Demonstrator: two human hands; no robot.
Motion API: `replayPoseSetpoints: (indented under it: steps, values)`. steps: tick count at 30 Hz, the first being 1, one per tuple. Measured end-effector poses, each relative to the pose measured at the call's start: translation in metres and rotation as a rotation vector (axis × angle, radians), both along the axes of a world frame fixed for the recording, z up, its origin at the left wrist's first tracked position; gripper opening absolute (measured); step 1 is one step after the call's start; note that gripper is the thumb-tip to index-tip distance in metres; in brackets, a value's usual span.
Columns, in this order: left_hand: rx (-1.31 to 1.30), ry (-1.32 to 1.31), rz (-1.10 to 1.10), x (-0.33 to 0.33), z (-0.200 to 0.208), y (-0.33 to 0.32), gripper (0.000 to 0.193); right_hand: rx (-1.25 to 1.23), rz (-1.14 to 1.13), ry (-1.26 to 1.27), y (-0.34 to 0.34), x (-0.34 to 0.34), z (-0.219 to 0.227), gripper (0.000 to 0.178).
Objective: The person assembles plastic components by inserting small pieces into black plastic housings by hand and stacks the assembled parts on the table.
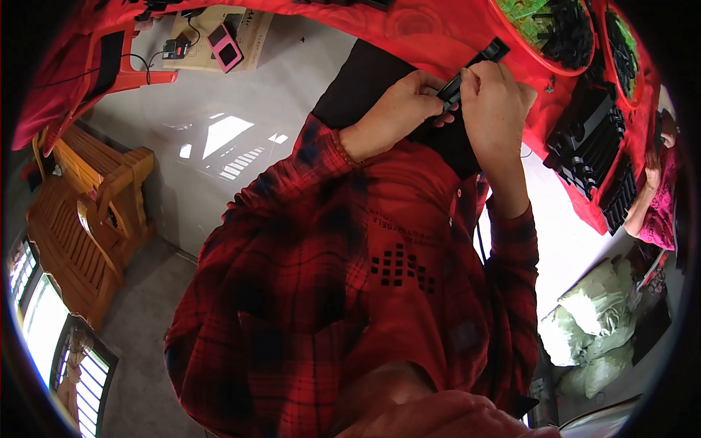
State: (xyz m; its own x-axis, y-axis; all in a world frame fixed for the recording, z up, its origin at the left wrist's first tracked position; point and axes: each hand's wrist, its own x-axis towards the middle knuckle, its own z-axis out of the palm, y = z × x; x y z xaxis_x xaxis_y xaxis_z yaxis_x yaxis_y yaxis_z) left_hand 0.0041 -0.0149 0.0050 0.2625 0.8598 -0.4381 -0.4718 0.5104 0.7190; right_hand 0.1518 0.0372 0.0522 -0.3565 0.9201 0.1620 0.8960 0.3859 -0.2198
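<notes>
Above my lap, at the edge of the red-covered table, both hands hold a long, narrow black plastic piece. It slants up to the right, its blocky far end sticking out past my fingers. The fingers of my left hand are closed on its lower end. My right hand grips its middle, the back of the hand hiding part of it. A dark cloth lies over my lap beneath. The piece's exact kind cannot be made out.
Two red-rimmed basins with black and green pieces, one nearer, stand upper right. Below them lie rows of black parts. Another person's arm is far right, above pale sacks. Left are a wooden chair and a pink device on a box.
</notes>
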Motion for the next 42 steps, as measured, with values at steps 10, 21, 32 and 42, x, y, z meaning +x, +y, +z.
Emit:
replayPoseSetpoints:
  steps: [10,21,32,42]
  values:
    - [0.031,0.209,-0.080,0.007,-0.003,0.017,0.039,-0.019,0.005,0.012,-0.002,0.002,0.000,0.015]
    - [0.019,0.339,-0.095,0.011,0.002,0.012,0.024,-0.143,-0.234,0.753,-0.008,0.022,-0.002,0.015]
    - [0.010,0.363,-0.116,0.013,0.006,0.011,0.025,-0.437,-0.210,0.762,-0.011,0.028,-0.033,0.055]
    - [0.025,0.229,0.001,0.021,-0.011,0.011,0.020,-0.620,-0.209,0.998,-0.016,0.025,-0.028,0.051]
